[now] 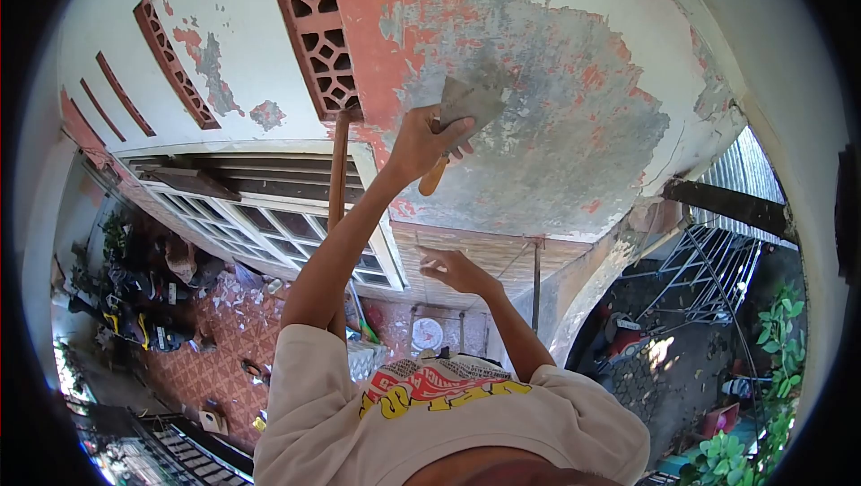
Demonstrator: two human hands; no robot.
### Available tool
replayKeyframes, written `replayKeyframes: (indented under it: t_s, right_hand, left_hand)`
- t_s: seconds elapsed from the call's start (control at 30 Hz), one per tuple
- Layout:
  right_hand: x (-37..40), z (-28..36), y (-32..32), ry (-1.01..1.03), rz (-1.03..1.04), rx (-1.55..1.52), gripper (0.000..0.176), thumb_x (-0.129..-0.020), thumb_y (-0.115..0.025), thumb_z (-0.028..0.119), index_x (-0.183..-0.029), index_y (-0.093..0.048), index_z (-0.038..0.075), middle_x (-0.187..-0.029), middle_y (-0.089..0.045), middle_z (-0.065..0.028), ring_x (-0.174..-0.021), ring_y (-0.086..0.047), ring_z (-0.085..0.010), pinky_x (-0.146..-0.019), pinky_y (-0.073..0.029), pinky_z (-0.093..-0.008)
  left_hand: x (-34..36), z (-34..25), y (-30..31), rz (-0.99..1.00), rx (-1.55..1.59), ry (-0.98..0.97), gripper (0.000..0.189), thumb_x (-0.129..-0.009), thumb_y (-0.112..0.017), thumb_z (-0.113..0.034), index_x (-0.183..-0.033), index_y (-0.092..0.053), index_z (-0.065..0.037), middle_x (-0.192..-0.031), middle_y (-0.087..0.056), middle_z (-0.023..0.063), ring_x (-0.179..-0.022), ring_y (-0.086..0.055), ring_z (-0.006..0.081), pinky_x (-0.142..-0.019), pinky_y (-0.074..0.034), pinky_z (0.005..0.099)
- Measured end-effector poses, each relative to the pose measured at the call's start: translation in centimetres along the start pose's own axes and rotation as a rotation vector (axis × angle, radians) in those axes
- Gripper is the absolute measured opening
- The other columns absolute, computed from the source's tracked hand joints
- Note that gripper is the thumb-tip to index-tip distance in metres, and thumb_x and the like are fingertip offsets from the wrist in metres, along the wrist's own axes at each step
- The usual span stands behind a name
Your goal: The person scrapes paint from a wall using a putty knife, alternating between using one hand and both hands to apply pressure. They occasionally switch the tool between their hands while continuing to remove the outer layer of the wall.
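Note:
My left hand (pixel 430 141) is wrapped round a scraper, its wooden handle (pixel 433 177) pointing down and its flat metal blade (pixel 471 105) against the wall. Around the blade the wall (pixel 574 109) shows rough grey patches with bits of red and peeling white paint edges. Lower down, my right hand (pixel 453 269) has its fingers apart and holds nothing; it is near the striped tile band below the painted wall.
A wooden pole (pixel 338 172) stands beside my left forearm, in front of the white-framed window (pixel 269 226). Vent blocks (pixel 318 29) are at upper left. Far below lie a tiled floor (pixel 215 351) with debris, a white bucket (pixel 428 334) and metal frames (pixel 708 271).

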State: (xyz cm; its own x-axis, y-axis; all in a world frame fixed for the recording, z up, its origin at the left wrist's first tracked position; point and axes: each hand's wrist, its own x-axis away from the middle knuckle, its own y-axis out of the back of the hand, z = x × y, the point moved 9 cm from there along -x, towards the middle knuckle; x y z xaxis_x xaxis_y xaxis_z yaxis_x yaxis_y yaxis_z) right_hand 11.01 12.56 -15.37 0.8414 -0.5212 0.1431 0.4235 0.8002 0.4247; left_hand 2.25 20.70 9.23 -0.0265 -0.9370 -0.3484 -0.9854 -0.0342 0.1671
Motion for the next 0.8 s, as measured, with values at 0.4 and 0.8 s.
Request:
replayKeyframes:
  t_s: [0.4, 0.8]
  right_hand:
    - [-1.2, 0.7, 1.4, 0.191, -0.312, 0.277, 0.051, -0.105, -0.053, 0.036, -0.140, -0.053, -0.001, -0.125, -0.065, -0.0206, -0.114, -0.064, -0.0300, -0.100, -0.049, -0.0399]
    - [-1.5, 5.5, 7.9, 0.359, -0.571, -0.587, 0.049, -0.109, -0.046, 0.028, -0.149, -0.039, 0.001, -0.128, -0.061, -0.0162, -0.106, -0.065, -0.0196, -0.095, -0.052, -0.0341]
  left_hand:
    - [1.1, 4.3, 1.6, -0.069, 0.017, 0.040, 0.026, -0.097, -0.068, -0.023, -0.100, -0.068, 0.003, -0.074, -0.072, 0.0107, -0.065, -0.070, 0.0139, -0.057, -0.054, 0.0275]
    - [1.5, 5.5, 1.1, -0.047, 0.184, 0.093, 0.026, -0.098, -0.067, -0.021, -0.103, -0.067, 0.005, -0.077, -0.073, 0.0117, -0.067, -0.072, 0.0160, -0.060, -0.056, 0.0271]
